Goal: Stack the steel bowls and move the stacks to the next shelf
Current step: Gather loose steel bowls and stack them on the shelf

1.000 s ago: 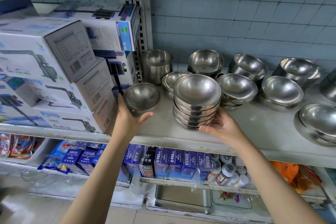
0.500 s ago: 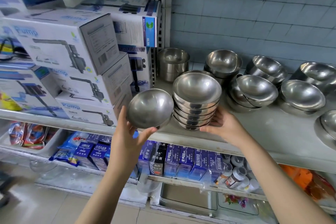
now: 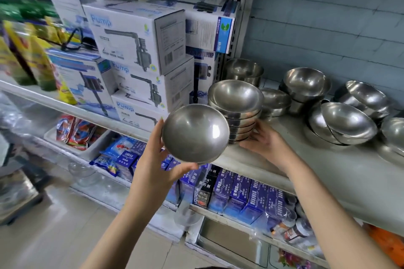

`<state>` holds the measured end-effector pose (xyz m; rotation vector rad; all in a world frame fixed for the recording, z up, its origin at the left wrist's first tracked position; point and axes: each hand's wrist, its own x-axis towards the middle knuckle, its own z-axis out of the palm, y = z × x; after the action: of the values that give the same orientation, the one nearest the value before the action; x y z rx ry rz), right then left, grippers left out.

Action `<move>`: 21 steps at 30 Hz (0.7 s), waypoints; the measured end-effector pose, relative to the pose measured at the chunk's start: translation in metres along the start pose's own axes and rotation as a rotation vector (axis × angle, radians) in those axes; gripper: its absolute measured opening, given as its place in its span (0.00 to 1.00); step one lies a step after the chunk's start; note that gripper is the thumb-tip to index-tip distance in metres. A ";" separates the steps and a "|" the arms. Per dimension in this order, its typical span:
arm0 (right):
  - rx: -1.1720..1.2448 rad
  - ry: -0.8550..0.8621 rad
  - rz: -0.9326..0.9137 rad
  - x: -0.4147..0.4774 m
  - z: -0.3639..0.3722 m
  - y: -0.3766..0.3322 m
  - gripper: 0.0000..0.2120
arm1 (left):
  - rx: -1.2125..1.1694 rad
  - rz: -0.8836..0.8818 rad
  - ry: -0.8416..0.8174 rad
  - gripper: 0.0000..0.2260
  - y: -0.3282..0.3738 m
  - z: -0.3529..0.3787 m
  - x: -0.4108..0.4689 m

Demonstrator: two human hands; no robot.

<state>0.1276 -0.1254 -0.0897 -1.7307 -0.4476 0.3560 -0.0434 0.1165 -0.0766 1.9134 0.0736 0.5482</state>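
Single bowl (image 3: 195,133) in left hand (image 3: 157,166) grip; right hand (image 3: 265,143) grips bowl stack (image 3: 237,108).

We have lifted the single steel bowl (image 3: 195,133) off the shelf (image 3: 341,172) in our left hand (image 3: 156,165) and tipped it toward us, while our right hand (image 3: 265,144) has drawn the stack of bowls (image 3: 237,111) left, closer to the pump boxes (image 3: 140,61).

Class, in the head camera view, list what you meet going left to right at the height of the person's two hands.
Left hand → single steel bowl it holds → stack of steel bowls → right hand steadying the stack → loose tilted bowls on the shelf.
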 end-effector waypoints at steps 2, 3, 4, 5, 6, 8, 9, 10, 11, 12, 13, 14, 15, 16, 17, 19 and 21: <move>0.006 -0.003 -0.002 -0.010 -0.011 -0.007 0.38 | 0.055 0.084 -0.007 0.48 0.014 0.001 -0.009; 0.008 0.025 0.001 -0.018 -0.020 -0.012 0.37 | 0.063 0.121 -0.016 0.48 0.022 0.004 -0.013; -0.004 0.062 -0.004 -0.028 -0.030 -0.014 0.35 | 0.064 0.141 -0.026 0.47 0.031 0.009 -0.015; -0.019 0.095 -0.014 -0.042 -0.042 -0.016 0.32 | 0.072 0.157 -0.035 0.47 0.039 0.016 -0.016; -0.029 0.122 -0.019 -0.059 -0.056 -0.016 0.31 | 0.075 0.166 -0.054 0.48 0.047 0.027 -0.017; -0.057 0.201 -0.018 -0.091 -0.084 -0.022 0.28 | 0.018 0.145 -0.106 0.48 0.063 0.058 -0.019; -0.075 0.257 -0.038 -0.103 -0.097 -0.022 0.25 | -0.009 0.150 -0.144 0.48 0.068 0.073 -0.018; -0.100 0.346 -0.059 -0.126 -0.133 -0.022 0.21 | -0.027 0.167 -0.201 0.49 0.081 0.113 -0.018; -0.150 0.433 -0.076 -0.143 -0.161 -0.022 0.17 | -0.040 0.172 -0.251 0.49 0.088 0.148 -0.018; -0.195 0.486 -0.085 -0.139 -0.163 -0.022 0.15 | -0.040 0.157 -0.276 0.49 0.084 0.155 -0.016; -0.258 0.540 -0.072 -0.139 -0.172 -0.022 0.16 | -0.043 0.140 -0.285 0.48 0.082 0.170 -0.014; -0.314 0.576 -0.059 -0.136 -0.178 -0.024 0.18 | -0.047 0.123 -0.290 0.48 0.077 0.185 -0.010; -0.381 0.583 -0.052 -0.127 -0.177 -0.023 0.23 | -0.043 0.083 -0.295 0.48 0.069 0.191 -0.005; -0.450 0.574 -0.035 -0.118 -0.179 -0.021 0.29 | -0.037 0.040 -0.307 0.49 0.064 0.198 -0.001; -0.511 0.548 -0.021 -0.109 -0.180 -0.018 0.36 | -0.023 0.010 -0.319 0.49 0.057 0.204 0.003; -0.557 0.482 0.025 -0.094 -0.187 -0.011 0.46 | 0.014 -0.027 -0.337 0.50 0.050 0.220 0.010; -0.623 0.447 0.025 -0.083 -0.197 0.000 0.51 | 0.055 -0.061 -0.359 0.50 0.045 0.234 0.017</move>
<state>0.1473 -0.3348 -0.0509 -2.3434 -0.2153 -0.1835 0.0572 -0.0987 -0.1011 2.0281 -0.0850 0.1574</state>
